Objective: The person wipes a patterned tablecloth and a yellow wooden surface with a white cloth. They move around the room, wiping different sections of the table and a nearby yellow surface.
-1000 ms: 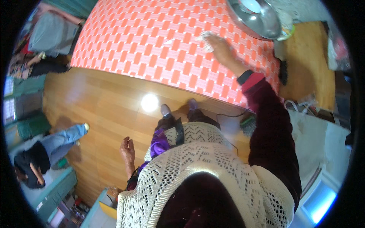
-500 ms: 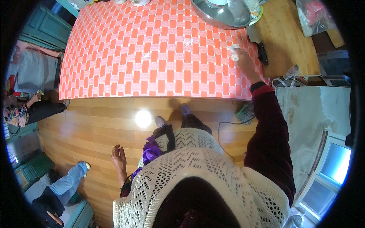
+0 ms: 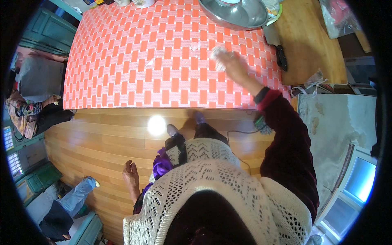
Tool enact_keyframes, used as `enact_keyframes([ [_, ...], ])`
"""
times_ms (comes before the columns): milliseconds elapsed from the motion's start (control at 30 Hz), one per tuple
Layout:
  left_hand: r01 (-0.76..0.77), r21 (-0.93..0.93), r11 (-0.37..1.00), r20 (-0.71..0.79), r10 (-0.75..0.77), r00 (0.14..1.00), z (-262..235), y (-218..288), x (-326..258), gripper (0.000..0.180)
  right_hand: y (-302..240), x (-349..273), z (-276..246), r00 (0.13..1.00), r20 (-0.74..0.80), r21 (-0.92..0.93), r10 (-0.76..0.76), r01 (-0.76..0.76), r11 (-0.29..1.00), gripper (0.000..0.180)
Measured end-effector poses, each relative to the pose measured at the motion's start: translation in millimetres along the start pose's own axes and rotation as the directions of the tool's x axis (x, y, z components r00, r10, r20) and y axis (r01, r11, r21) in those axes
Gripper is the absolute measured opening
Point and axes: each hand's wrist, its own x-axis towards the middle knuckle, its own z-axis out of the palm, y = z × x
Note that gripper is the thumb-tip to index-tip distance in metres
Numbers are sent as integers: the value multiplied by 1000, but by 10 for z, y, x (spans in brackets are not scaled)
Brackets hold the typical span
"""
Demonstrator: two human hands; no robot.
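My right hand (image 3: 234,68) is closed on a crumpled white cloth (image 3: 219,56), pressing it onto a red-and-white checked tablecloth (image 3: 171,73). Whether the cloth is fabric or paper is hard to tell. Pale patches show on the tablecloth to the left of this hand. Down at my side, over the floor, my left hand (image 3: 130,175) hangs with its fingers loosely curled and slightly apart, holding nothing.
A large steel basin (image 3: 245,20) with a bowl in it stands at the table's far right. Beside it a black-handled knife (image 3: 281,55) lies by a wooden board (image 3: 308,45). Two people (image 3: 28,110) (image 3: 61,216) sit at the left.
My right hand has slid the white cloth leftward across the tablecloth, away from the knife. My left hand still hangs at my side.
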Motion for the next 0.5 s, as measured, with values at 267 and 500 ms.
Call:
enact_keyframes([
  [267,-36,28,999,33,35,999,198,269,15,23,110,-232,-370,988,-103,245,-118,140,959,34],
  [500,25,22,999,17,-25,1000,331,266,-312,23,1492,209,-485,927,-6,-207,375,-368,907,46],
])
